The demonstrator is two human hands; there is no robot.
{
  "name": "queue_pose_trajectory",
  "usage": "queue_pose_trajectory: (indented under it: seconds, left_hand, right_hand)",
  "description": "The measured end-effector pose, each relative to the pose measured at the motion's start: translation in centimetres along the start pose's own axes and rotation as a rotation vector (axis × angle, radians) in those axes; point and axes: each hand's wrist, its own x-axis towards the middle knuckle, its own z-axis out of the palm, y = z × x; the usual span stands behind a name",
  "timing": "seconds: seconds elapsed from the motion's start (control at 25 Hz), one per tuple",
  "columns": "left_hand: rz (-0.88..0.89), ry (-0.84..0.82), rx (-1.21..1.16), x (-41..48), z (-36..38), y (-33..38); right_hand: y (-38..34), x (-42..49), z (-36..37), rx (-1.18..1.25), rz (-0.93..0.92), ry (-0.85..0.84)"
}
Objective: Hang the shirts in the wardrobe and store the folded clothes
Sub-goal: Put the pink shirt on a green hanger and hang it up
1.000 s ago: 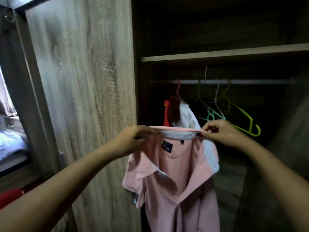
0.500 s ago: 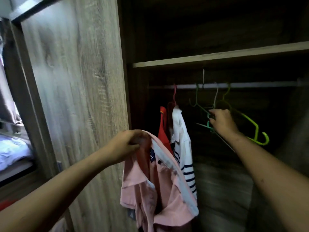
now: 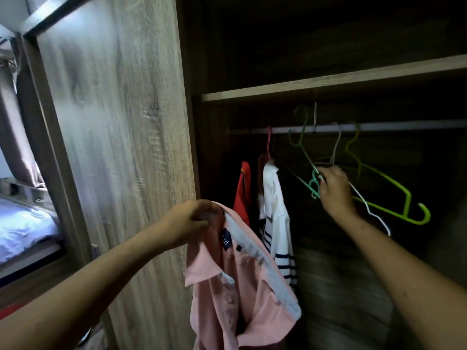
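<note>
My left hand [image 3: 190,221] grips the collar of a pink polo shirt [image 3: 242,286], which hangs limp in front of the open wardrobe. My right hand [image 3: 334,192] reaches into the wardrobe and closes on a white wire hanger [image 3: 371,210] among a cluster of empty hangers, beside a teal hanger [image 3: 314,185] and a lime-green hanger [image 3: 404,205]. These hang from the metal rail [image 3: 404,126]. To the left on the rail hang a red shirt [image 3: 243,190] and a white shirt with dark stripes [image 3: 276,223].
The wooden wardrobe door [image 3: 113,147] stands open at the left, close to my left arm. A shelf [image 3: 328,84] runs above the rail. A bed with light bedding [image 3: 25,228] shows past the door at far left. The wardrobe interior is dark.
My right hand let go of the pink shirt's collar and reached up into the hangers, where it now holds the white wire one. The shirt now dangles from my left hand alone.
</note>
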Motion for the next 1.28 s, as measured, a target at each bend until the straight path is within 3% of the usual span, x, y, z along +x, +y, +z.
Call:
queue_pose_trajectory:
  seconds: [0.2, 0.56, 0.8, 0.92, 1.08, 1.28]
  left_hand:
    - [-0.036, -0.01, -0.053, -0.1, -0.3, -0.3]
    - [-0.068, -0.036, -0.268, -0.6, -0.3, -1.3]
    - [-0.102, -0.063, -0.392, -1.2, -1.3, -2.8]
    - [-0.105, -0.065, -0.451, -1.4, -1.7, -3.4]
    - [-0.106, -0.069, -0.516, -2.1, -2.8, -4.0]
    - [-0.107, -0.088, -0.612, -3.0, -4.8, -4.5]
  right_hand:
    - [0.8, -6.8, 0.1, 0.188, 0.146, 0.077]
    - [-0.9, -16.5, -1.6, 0.5, 0.219, 0.114]
    - [-5.8, -20.2, -4.9, 0.69, 0.155, 0.211]
    - [-10.3, -20.3, -6.4, 1.01, 0.242, 0.065]
    - [-14.5, -20.3, -7.3, 1.167, 0.278, -0.337]
    - [-17.6, -18.2, -6.8, 1.192, 0.171, -0.257]
